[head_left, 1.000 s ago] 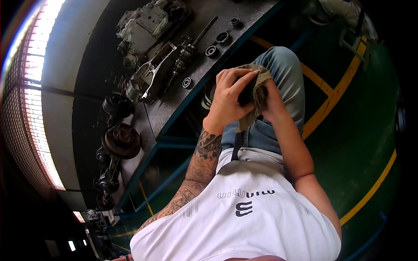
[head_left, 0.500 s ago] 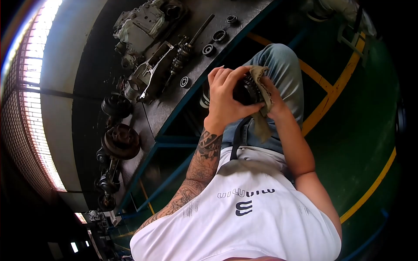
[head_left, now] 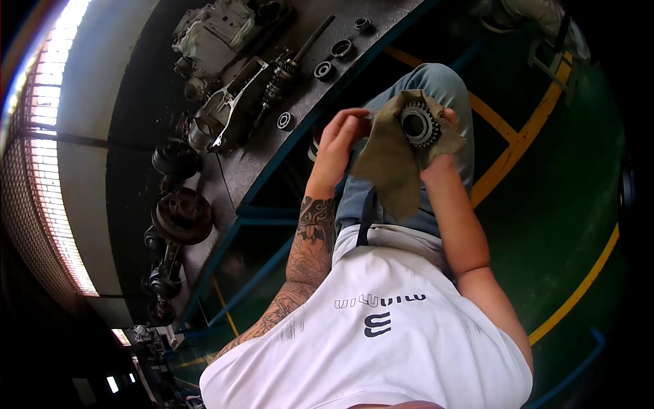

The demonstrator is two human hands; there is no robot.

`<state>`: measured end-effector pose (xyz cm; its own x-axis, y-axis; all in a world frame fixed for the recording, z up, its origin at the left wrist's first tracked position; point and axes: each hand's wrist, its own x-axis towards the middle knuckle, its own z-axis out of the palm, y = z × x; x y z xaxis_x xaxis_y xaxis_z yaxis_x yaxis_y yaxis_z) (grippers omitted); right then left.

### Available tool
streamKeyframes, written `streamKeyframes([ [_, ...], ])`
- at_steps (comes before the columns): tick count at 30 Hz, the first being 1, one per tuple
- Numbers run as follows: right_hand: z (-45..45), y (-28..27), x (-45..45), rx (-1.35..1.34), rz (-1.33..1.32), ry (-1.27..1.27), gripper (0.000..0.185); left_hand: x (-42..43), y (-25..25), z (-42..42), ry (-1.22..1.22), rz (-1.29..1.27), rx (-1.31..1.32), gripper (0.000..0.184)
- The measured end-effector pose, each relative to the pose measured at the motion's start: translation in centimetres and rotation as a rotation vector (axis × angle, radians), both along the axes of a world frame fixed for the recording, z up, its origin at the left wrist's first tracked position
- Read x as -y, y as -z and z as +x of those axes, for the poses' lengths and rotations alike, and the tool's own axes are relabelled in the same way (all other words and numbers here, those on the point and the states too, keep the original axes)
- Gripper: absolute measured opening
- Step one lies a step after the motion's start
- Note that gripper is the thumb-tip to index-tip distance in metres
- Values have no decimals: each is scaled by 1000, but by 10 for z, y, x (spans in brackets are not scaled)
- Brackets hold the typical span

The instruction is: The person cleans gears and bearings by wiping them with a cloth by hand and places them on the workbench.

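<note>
A toothed metal gear [head_left: 432,131] with a round central bore rests on a brown-green rag [head_left: 390,160] above my bent knee. My right hand [head_left: 446,146] is mostly behind the rag, cupping it and the gear from beneath; a fingertip shows at the gear's far edge. At the rag's left edge, my left hand [head_left: 342,138] has its fingers bent together, pinching the cloth. The rag's lower part hangs down over my lap.
On the metal workbench [head_left: 255,160] to the left lie a gear shaft [head_left: 281,82], several bearings and rings such as this bearing [head_left: 285,120], a casing [head_left: 214,37] and a rusty drum [head_left: 182,216]. A person's foot [head_left: 501,24] shows beyond my knee.
My left hand has let go of the gear and moved left to the rag's edge. The rag is now spread out, with the gear facing up on it over my right hand.
</note>
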<state>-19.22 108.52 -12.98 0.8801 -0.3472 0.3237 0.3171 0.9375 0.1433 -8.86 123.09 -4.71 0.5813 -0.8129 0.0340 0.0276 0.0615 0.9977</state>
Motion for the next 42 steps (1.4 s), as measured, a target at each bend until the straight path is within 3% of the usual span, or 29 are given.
streamKeyframes([
  [5,0,14,7,-169,-1,162,51,-1,5,-11,238,183,32,22],
  [6,1,19,9,-202,-9,191,51,-2,0,-19,282,170,-95,24],
  [8,-6,9,6,-218,3,161,51,-5,6,-16,296,182,-89,29],
  [12,-2,1,-4,-327,-17,148,54,9,13,-33,85,-54,198,39],
  [15,0,2,-11,-57,-46,96,57,27,16,-41,-125,-238,620,42],
  [16,4,5,-11,-54,-117,182,60,29,20,-42,-158,-235,640,39],
  [18,9,11,-11,-97,-232,322,69,35,25,-48,-218,-260,604,40],
  [22,11,16,-25,-194,-339,490,58,41,33,-65,-197,-269,369,49],
  [25,26,24,-32,-136,-157,333,50,43,33,-66,-125,-277,278,54],
  [27,29,31,-29,-209,-259,376,50,41,23,-67,-95,-258,217,50],
  [29,10,-16,-21,-476,-687,675,53,39,22,-61,-77,-258,190,47],
  [32,20,-10,-12,-200,-595,625,56,37,15,-60,-83,-262,133,45],
  [36,8,-26,-16,-344,-682,714,53,40,13,-69,-142,-319,101,42],
  [42,9,-9,-10,-401,-943,989,50,30,-2,-66,-60,-109,116,44],
])
